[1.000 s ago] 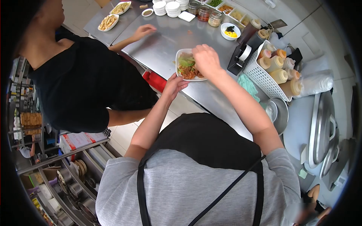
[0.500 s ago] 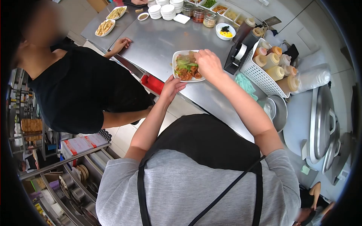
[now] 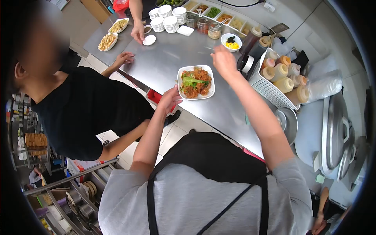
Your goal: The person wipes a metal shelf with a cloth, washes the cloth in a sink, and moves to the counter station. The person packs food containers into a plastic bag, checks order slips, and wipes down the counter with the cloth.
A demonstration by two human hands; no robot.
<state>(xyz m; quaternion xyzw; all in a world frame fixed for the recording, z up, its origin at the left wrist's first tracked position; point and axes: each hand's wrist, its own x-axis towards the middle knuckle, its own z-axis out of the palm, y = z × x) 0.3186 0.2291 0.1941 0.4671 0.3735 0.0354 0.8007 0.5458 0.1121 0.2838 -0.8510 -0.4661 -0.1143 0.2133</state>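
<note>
A square white plate (image 3: 179, 93) of browned, saucy food pieces topped with green leaves lies on the steel counter near its front edge. Just left of the plate is my left hand (image 3: 170, 99), fingers stretched toward its rim and not wrapped around it. My right hand (image 3: 225, 62) hovers beyond the plate's upper right corner, its fingers loosely bent and apart, with nothing visible in them. Close to those fingertips stands a white bowl (image 3: 231, 47) of yellow and black food.
A co-worker in black (image 3: 82, 105) stands at my left. Another person's hand (image 3: 138, 33) is by a small white dish (image 3: 149, 40). Stacked dishes (image 3: 171, 23), jars (image 3: 202, 26) and topping trays (image 3: 225, 18) line the back. A bottle basket (image 3: 272, 88) and metal bowl (image 3: 290, 123) stand right.
My right hand has lifted off the food and moved up and right. The plate sits lower in view, its leaves now on top. Another person's hand and a small dish have appeared at the back.
</note>
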